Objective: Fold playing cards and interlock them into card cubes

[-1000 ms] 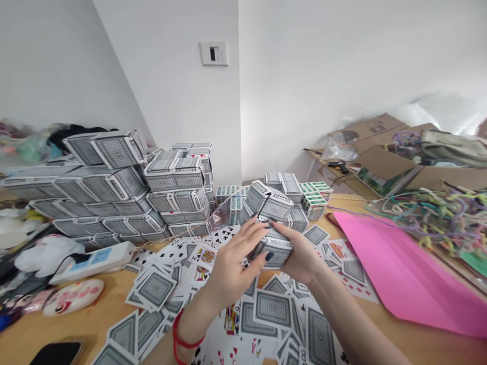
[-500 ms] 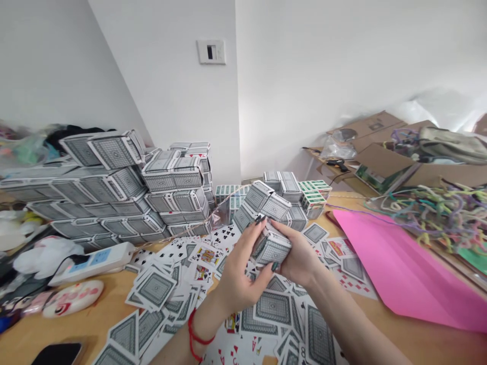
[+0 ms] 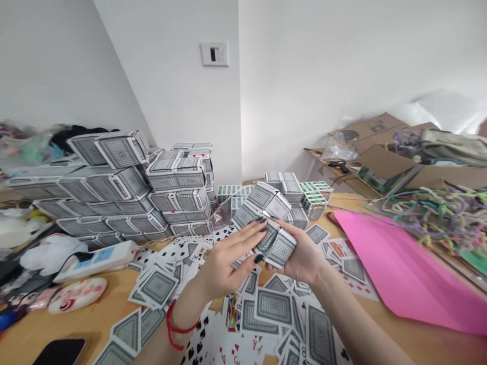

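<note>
The folded playing-card block, clasped in the right hand above loose playing cards on the worktop, with the left hand at its side, grip unclear, looks light and springy but crushable, best held by opposite flat faces.

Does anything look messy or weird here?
Yes: the loose cards lie scattered at all angles, some face up, others face down, which looks messy beside the stacked card blocks on the left. On the right, colourful strands are tangled together. The held block sits tilted, perhaps just from handling.
</note>
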